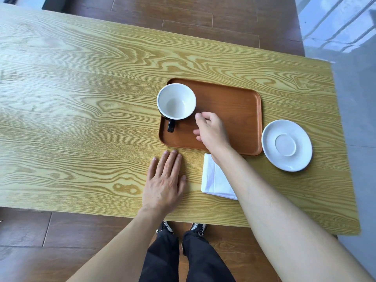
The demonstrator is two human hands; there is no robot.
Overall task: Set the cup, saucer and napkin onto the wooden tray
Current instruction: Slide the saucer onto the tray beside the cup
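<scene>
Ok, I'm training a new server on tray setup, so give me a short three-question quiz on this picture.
1. True or false: the cup already stands on the wooden tray.
2. Which lies on the table just right of the tray? A) the napkin B) the saucer C) a spoon
3. Fill in: the left hand lies ___ on the table.

Key
1. True; it stands at the tray's left end, empty, while the right hand hovers beside it, holding nothing.
2. B, the saucer. The napkin lies in front of the tray, partly under the right forearm.
3. Flat.
</scene>
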